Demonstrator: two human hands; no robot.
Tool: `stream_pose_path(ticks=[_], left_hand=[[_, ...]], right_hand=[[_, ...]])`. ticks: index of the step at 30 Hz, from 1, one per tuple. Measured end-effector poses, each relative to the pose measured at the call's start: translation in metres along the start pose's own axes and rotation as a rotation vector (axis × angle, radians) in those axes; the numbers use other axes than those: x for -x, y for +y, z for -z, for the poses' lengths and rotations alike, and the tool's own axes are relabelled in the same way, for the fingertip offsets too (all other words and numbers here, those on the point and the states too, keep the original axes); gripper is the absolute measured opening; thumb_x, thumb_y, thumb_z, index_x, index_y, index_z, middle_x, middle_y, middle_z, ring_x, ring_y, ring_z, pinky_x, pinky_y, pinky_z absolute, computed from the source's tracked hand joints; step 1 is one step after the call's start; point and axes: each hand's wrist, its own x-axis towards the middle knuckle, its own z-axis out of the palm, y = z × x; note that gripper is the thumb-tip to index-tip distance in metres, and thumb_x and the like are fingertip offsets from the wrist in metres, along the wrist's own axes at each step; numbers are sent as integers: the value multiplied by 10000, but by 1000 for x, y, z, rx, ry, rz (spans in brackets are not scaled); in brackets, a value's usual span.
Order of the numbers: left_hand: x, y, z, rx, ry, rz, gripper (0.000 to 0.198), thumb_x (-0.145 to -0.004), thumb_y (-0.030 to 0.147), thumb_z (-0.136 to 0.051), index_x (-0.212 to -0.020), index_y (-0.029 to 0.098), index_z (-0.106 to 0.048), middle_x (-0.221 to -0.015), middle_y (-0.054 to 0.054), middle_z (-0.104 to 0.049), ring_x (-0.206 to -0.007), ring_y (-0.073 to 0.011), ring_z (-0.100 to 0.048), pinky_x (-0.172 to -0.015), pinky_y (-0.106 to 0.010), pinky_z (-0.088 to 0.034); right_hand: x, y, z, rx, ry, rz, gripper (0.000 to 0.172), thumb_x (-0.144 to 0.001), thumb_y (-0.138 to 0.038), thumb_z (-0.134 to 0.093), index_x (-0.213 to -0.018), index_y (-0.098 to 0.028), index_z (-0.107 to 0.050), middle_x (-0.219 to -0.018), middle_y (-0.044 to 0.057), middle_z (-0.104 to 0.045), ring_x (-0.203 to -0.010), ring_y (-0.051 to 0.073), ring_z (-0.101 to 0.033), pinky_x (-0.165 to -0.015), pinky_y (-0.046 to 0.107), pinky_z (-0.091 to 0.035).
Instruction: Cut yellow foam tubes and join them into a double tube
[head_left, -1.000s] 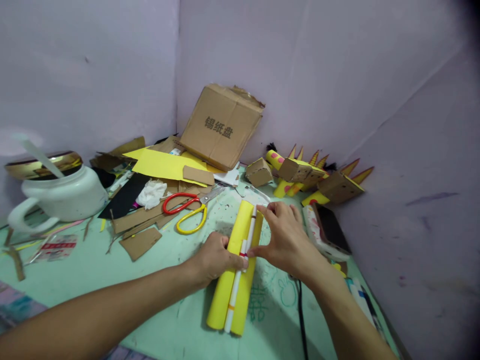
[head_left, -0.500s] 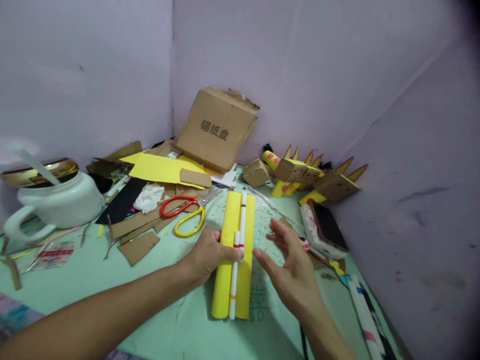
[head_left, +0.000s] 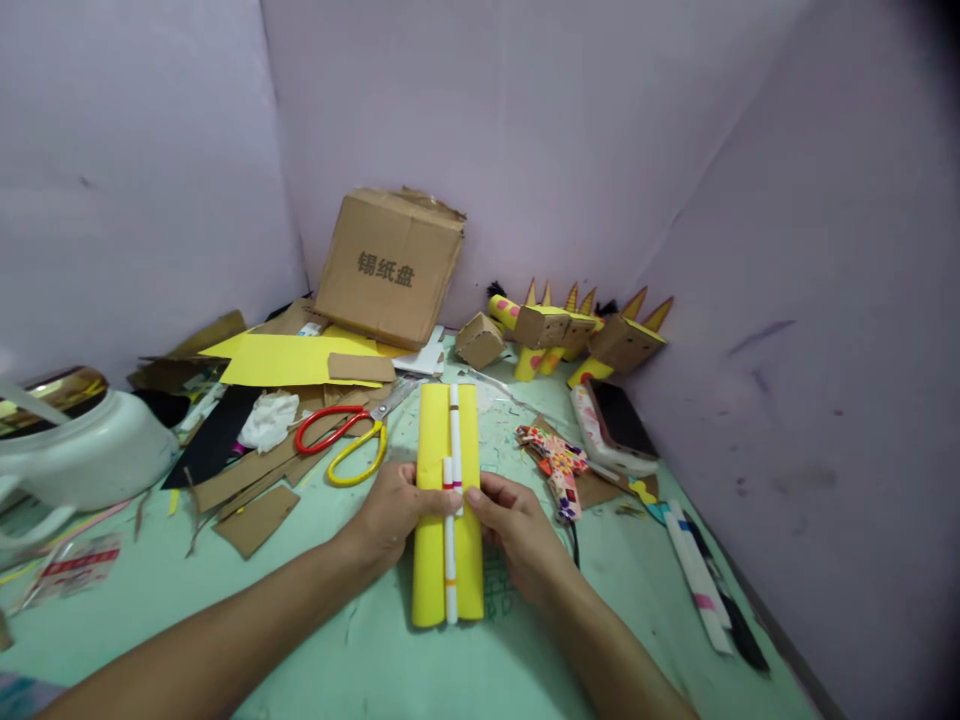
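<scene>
A yellow paper sheet (head_left: 431, 420), curled into two side-by-side rolls, is held upright in front of me over the table. In the groove between the rolls lie two white markers (head_left: 454, 425) with coloured bands, overlapping end to end. My left hand (head_left: 391, 515) grips the left roll, its thumb pressed across onto the markers. Around the right roll closes my right hand (head_left: 517, 525), thumb on the front near the markers and fingers partly hidden behind the paper. Red-and-yellow-handled scissors (head_left: 358, 411) lie open to the left, beyond my left hand.
A cardboard box (head_left: 390, 265) leans at the back wall above yellow paper (head_left: 277, 360) and cardboard scraps. Yellow animal figures with cardboard heads (head_left: 626, 343) stand back right. A flower-patterned glue gun (head_left: 559, 462), a phone (head_left: 622, 415) and markers (head_left: 697, 580) lie right; a white pot (head_left: 105, 460) stands left.
My right hand has moved left from open air and closed on the right roll. My left hand keeps its grip. The view has turned right, bringing the glue gun into sight.
</scene>
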Motion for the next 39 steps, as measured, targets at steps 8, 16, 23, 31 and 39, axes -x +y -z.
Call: stream_pose_path(ticks=[8,16,23,31,39], left_hand=[[-3,-1,1,-11,0,43,287,-428,158,-780,-689,105,-674,-594,-46,-703,-555,-209,-649,-580,-314,-529],[-4,1,1,-42,7,102,245,-447,193,-785,-647,111,-670,-596,-62,-708,-546,-221,-651,-568,-332,-538],[-7,1,2,-73,62,159,198,-466,173,-769,-619,118,-657,-577,-51,-696,-533,-217,-638,-562,-334,-527],[-7,0,6,-110,76,228,230,-489,262,-787,-639,128,-675,-588,-53,-695,-543,-222,-631,-538,-309,-510],[-13,0,9,-56,65,396,286,-467,329,-827,-675,178,-701,-660,-65,-730,-612,-297,-667,-591,-379,-541]], right_hand=[[0,-3,9,15,84,17,304,-655,-397,-698,-851,-164,-713,-685,29,-678,-612,177,-618,-584,306,-506],[21,-50,67,137,573,398,262,-683,-386,-705,-866,-199,-684,-697,-11,-627,-588,111,-555,-578,253,-473],[24,-40,90,162,654,377,265,-688,-362,-700,-876,-176,-675,-647,-20,-594,-600,121,-543,-613,278,-451],[34,-47,109,137,984,527,214,-670,-330,-707,-817,-178,-670,-658,-18,-609,-544,109,-524,-550,261,-437],[73,-86,123,381,1411,649,185,-749,-329,-661,-914,-245,-664,-745,-20,-591,-635,144,-550,-601,286,-433]])
